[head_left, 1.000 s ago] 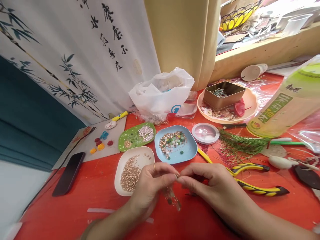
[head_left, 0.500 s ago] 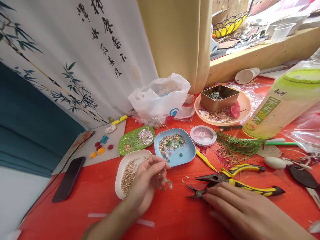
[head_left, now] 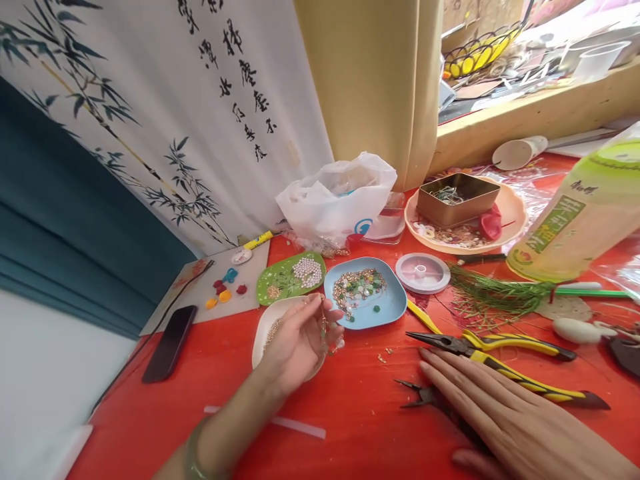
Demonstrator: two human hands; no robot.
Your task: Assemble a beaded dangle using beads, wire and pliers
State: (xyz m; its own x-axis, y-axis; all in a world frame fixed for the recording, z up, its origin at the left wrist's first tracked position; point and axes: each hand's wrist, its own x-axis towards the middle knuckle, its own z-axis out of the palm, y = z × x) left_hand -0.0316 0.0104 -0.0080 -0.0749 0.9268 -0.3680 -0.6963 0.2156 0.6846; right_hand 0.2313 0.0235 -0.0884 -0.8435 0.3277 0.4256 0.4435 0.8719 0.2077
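My left hand [head_left: 300, 337] is raised over the white dish of gold beads [head_left: 267, 322], its fingers pinched on a small dangling beaded piece [head_left: 330, 337] with green and clear beads. My right hand [head_left: 505, 427] lies flat, fingers stretched out, on the red table [head_left: 360, 413]. It rests on small dark pliers [head_left: 417, 395], whose tips stick out left of my fingertips. Yellow-and-black long-nose pliers [head_left: 500, 353] lie just beyond that hand. A blue dish of mixed beads [head_left: 385, 308] sits right of my left hand.
A green dish with pearls [head_left: 290, 277], a clear thread spool [head_left: 423, 273], green wires [head_left: 495, 297], a pink plate holding a metal tin [head_left: 457, 197], a white plastic bag [head_left: 337, 197], a large green-labelled bottle [head_left: 575, 220], a black phone [head_left: 169, 343] at left.
My hands have parted. The left kept the beaded piece and moved up-left over the white dish. The right dropped flat onto the small dark pliers.
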